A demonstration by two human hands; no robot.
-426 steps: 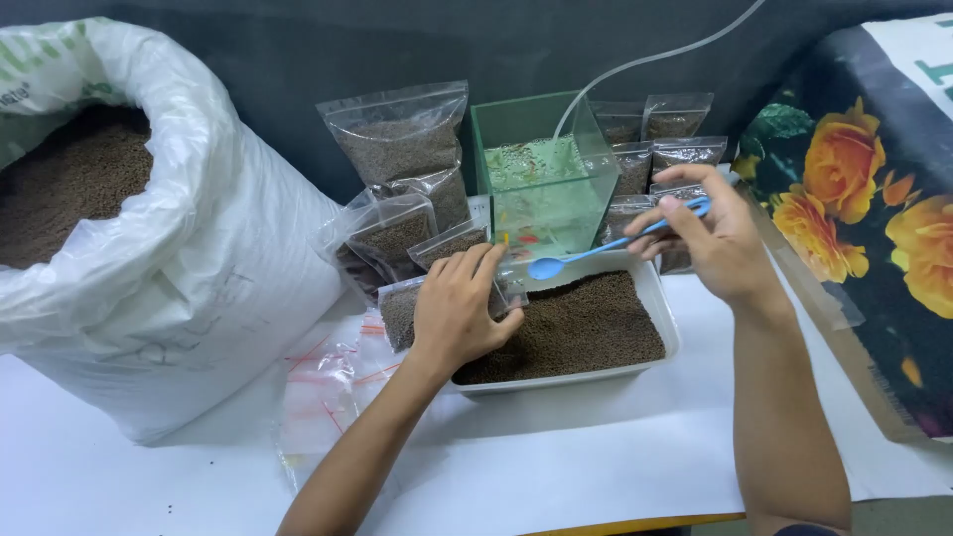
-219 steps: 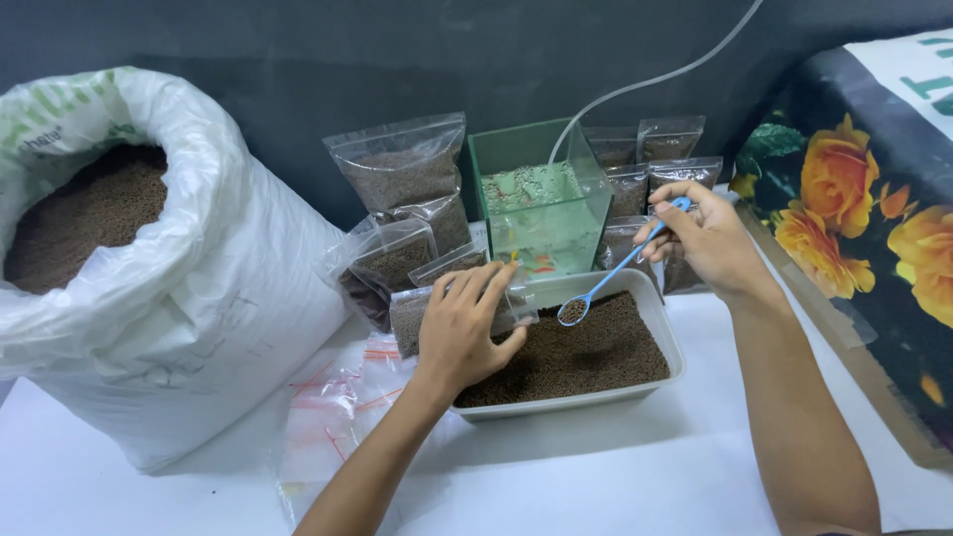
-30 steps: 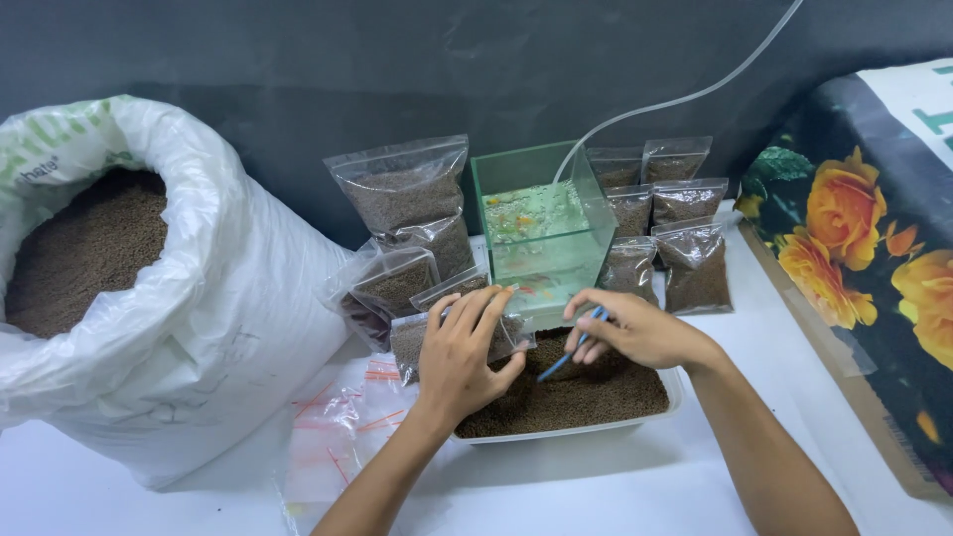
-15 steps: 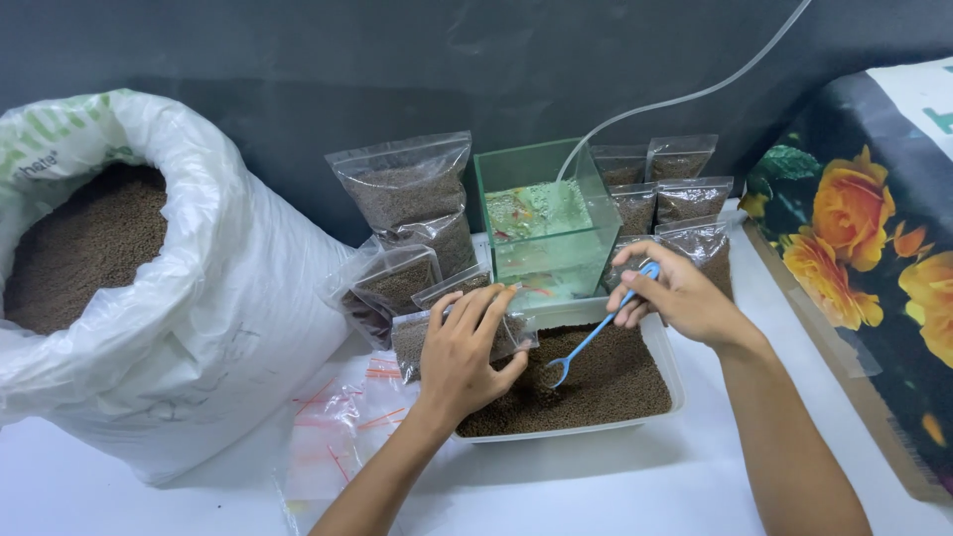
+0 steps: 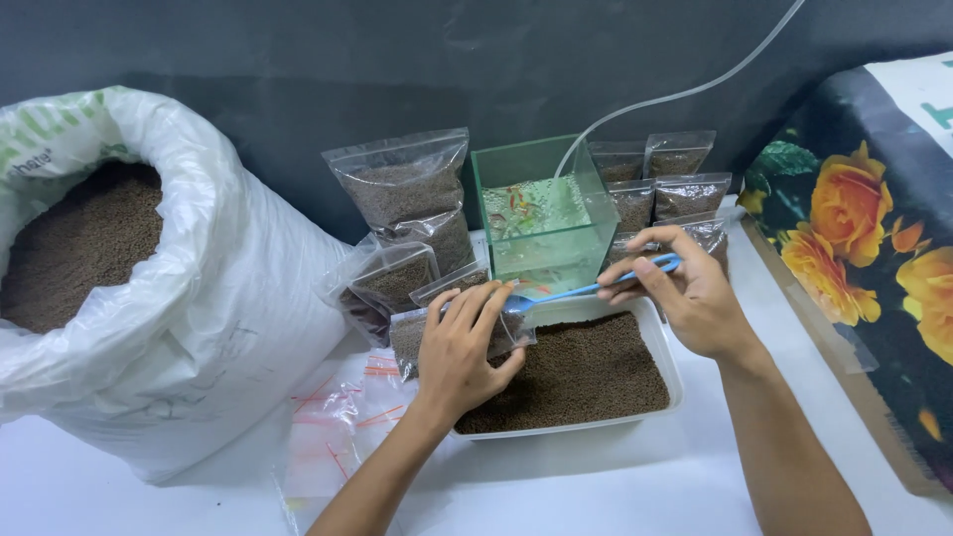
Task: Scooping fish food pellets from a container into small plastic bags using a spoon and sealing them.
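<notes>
Low in the frame, bare white desk (image 5: pixel 596 486) lies on both sides of the forearms, the only free room. Above it, at centre, the left hand (image 5: pixel 465 347) closes on a small clear bag (image 5: pixel 409 337) held at the near-left rim of the white tray (image 5: pixel 667 347) of brown pellets (image 5: pixel 586 372). The right hand (image 5: pixel 685 298) pinches a blue spoon (image 5: pixel 586 291) by its handle, its bowl at the bag's mouth: a filling step, by the look, and the next move calls for a steady tip into a narrow opening. Empty bags (image 5: pixel 338 427) lie lower left; the big sack (image 5: pixel 149 298) crowds the left. Behind, a green tank (image 5: pixel 541 213) and filled bags (image 5: pixel 407 194) stand close, so reach there is tight.
</notes>
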